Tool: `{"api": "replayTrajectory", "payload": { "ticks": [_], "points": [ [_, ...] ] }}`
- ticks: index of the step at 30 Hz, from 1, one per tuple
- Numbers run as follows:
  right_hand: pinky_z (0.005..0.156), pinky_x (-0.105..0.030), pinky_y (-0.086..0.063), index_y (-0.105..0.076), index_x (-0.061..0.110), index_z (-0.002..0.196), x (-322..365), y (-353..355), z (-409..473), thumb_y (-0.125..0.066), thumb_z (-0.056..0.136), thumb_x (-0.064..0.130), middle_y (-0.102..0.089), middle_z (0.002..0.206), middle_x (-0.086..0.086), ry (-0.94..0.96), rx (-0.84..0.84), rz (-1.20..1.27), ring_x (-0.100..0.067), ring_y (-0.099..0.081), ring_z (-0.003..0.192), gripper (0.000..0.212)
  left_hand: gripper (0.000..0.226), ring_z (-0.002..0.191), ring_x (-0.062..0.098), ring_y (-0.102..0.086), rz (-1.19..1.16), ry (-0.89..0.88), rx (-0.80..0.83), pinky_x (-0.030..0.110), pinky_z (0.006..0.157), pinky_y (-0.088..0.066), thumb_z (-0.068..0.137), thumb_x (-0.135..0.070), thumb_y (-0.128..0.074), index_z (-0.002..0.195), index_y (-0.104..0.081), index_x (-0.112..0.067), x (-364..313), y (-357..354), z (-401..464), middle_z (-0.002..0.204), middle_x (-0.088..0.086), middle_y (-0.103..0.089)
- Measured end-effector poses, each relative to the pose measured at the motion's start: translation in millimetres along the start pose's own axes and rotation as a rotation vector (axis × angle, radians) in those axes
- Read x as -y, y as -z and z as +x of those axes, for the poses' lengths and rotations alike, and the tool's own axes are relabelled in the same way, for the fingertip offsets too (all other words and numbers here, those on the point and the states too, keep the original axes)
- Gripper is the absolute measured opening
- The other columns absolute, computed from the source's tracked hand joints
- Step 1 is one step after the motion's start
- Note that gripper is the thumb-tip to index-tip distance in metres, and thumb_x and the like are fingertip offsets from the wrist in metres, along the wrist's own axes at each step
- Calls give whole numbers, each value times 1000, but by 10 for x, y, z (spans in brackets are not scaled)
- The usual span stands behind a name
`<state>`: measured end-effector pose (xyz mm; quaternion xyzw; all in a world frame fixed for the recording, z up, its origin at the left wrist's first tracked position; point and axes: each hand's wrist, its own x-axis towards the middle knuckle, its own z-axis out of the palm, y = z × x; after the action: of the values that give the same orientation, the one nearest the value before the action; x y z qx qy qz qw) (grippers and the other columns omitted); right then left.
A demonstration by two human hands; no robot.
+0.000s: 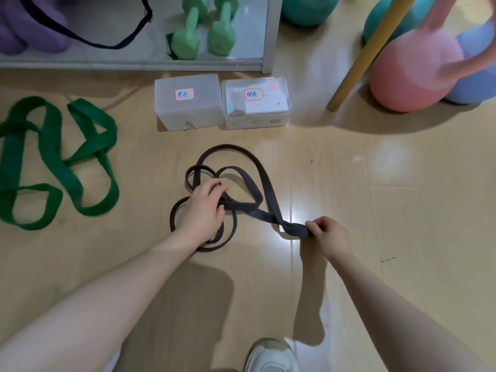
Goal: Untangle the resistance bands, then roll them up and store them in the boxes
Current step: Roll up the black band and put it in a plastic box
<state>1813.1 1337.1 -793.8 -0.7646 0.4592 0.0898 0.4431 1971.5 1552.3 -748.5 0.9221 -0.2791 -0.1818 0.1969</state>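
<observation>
Two hands are on the black resistance band (pixel 243 181), which lies in a loose tangle of loops on the wooden floor (pixel 402 210) just in front of the boxes. The right hand (pixel 328 236) pinches a folded end of the band between thumb and curled fingers, drawing it out to the right; the left hand (pixel 202 210) rests on the middle of the knot, its fingers curled onto crossing strands there. The band looks light, limp and rubbery, so it will likely stretch and cling rather than slide; taking it at a free loop and lifting strands apart should serve better than tugging. To the left, well apart, the wide green resistance band (pixel 61 167) sprawls in twisted loops, untouched. Two translucent lidded boxes (pixel 189 102) with handwritten labels stand side by side behind the tangle, both closed. Green dumbbells (pixel 204 36) sit on a low shelf beyond; exercise balls (pixel 410 73) and a yellow pole (pixel 362 52) crowd the right.
</observation>
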Motion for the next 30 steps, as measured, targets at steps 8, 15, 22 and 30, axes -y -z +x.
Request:
{"api": "replayTrajectory", "payload": {
  "ticks": [8, 15, 22, 30],
  "points": [
    [47, -23, -35, -55, 6, 69, 257, 82, -257, -62, 88, 21, -52, 61, -4, 57, 114, 329, -13, -43, 49, 26, 56, 136, 11, -26, -185, -323, 207, 28, 113, -24, 91, -25, -56, 143, -33, -22, -273, -377, -111, 149, -5, -31],
    [68, -21, -53, -61, 6, 95, 891, 138, -514, -49, 92, 3, -69, 74, -4, 90, 315, 930, -15, -66, 73, 12, 38, 98, 6, -58, -622, -109, 82, 28, 91, -50, 88, -16, -61, 123, -58, -28, -318, -267, -6, 109, -5, -63],
    [67, -15, -44, -65, 24, 96, 978, 207, -448, -60, 84, -5, -65, 73, 6, 303, 159, 420, 2, -57, 64, 32, 32, 99, 13, -55, -551, -231, 217, 26, 90, -45, 90, -14, -58, 122, -59, -19, -328, -82, 145, 105, -3, -57],
    [79, -12, -42, -64, 18, 75, 1325, 578, -417, -63, 85, 9, -60, 94, 6, 363, 24, 408, 0, -54, 90, 13, 16, 100, 4, -55, -521, -211, 237, 15, 82, -41, 96, -17, -45, 109, -53, -22, -495, 311, 472, 100, -15, -58]
  ]
}}
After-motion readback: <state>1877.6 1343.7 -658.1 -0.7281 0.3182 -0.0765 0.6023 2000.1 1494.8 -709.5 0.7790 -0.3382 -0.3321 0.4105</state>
